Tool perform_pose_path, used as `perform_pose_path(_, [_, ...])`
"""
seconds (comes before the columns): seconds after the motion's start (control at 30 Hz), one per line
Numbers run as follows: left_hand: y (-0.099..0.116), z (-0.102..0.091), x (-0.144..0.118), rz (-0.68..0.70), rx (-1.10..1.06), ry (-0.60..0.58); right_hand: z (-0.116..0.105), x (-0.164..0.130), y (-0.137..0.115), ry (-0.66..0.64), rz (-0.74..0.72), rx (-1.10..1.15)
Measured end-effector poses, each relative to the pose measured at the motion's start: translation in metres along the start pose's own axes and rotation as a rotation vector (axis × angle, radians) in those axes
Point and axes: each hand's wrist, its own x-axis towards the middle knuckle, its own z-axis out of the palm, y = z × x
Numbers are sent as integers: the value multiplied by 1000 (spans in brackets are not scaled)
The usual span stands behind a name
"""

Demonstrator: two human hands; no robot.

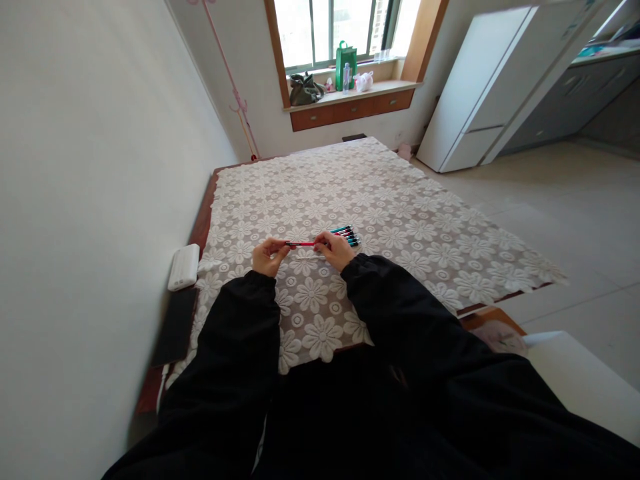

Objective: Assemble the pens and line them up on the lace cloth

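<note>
A slim red pen (304, 244) with a dark end lies level between my two hands, just above the tablecloth. My left hand (269, 256) pinches its dark end between thumb and fingers. At the other end, my right hand (336, 249) grips the red part. Several pens (348, 235) with teal, red and black parts lie side by side right behind my right hand, partly hidden by it. Below the held pen, a thin white stick-like thing (306, 257) rests on the cloth; its kind is too small to tell.
A flowered lace tablecloth (320, 180) covers the table. Along the left edge sit a white box-shaped device (184, 267) and a dark flat panel (175, 327) with a white cable. A chair (495, 327) stands at the right. Beyond are a windowsill with bags and a white fridge (480, 87).
</note>
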Motion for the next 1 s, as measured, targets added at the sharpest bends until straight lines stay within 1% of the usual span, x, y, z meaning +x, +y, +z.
perform_pose_path(0.23, [-3,0,1,16,51,-18,2,1,0,30,-3,111])
perform_pose_path(0.4, [-5,-2,2,17,172,-13,4,3,4,64,-10,240])
perform_pose_path(0.6, [-5,-3,2,27,275,-4,4,4,3,95,-29,277])
perform_pose_path(0.77, [-4,-3,2,44,357,-28,3,2,-1,110,-35,288])
perform_pose_path(0.87, [-2,-3,2,92,416,-41,1,0,-5,115,-53,252])
perform_pose_path(1.0, [0,-5,3,240,578,-101,-1,-1,-12,96,-89,173])
